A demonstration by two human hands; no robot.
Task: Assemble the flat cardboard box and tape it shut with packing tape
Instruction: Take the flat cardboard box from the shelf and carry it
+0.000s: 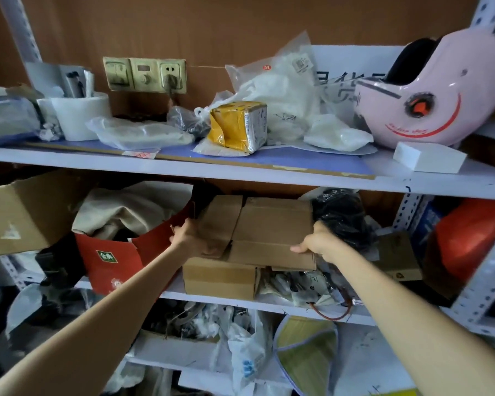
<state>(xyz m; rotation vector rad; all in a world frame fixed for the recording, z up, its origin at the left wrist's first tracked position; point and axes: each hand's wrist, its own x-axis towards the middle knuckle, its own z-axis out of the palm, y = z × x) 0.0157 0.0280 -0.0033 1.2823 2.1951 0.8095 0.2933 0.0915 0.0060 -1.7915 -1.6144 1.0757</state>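
Observation:
A stack of flat brown cardboard boxes lies on the middle shelf, on top of an assembled brown carton. My left hand grips the stack's left edge. At the stack's right front corner, my right hand holds on with the thumb on top. Both arms reach forward into the shelf. No packing tape is in view.
A red open box with beige cloth stands left of the stack, black bagged items right of it. The upper shelf carries a yellow-taped parcel, plastic bags, a white cup and a pink helmet. Lower shelves are cluttered.

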